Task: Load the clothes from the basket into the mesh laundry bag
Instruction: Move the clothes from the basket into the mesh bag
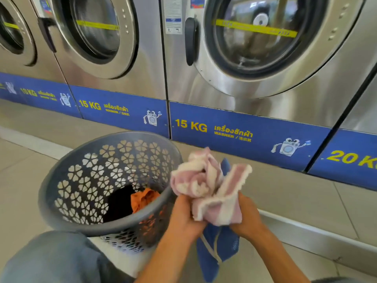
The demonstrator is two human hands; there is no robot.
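Observation:
A grey plastic basket (pixel 61 178) with flower-shaped holes stands on the floor at the left; a black garment (pixel 120 203) and an orange garment (pixel 142 199) lie at its bottom. To the right of the basket's rim, my left hand (pixel 183 215) and my right hand (pixel 247 217) both grip a bunched pink-and-white striped cloth (pixel 206 184). A blue mesh laundry bag (pixel 216 248) with a grey drawstring hangs below and behind the cloth, between my hands. Which hand holds the bag is hidden.
A row of steel front-loading washers (pixel 255 48) with blue "15 KG" panels stands close ahead on a raised tiled step (pixel 295 197). My knee in grey-blue trousers (pixel 53 260) is at the bottom left, next to the basket.

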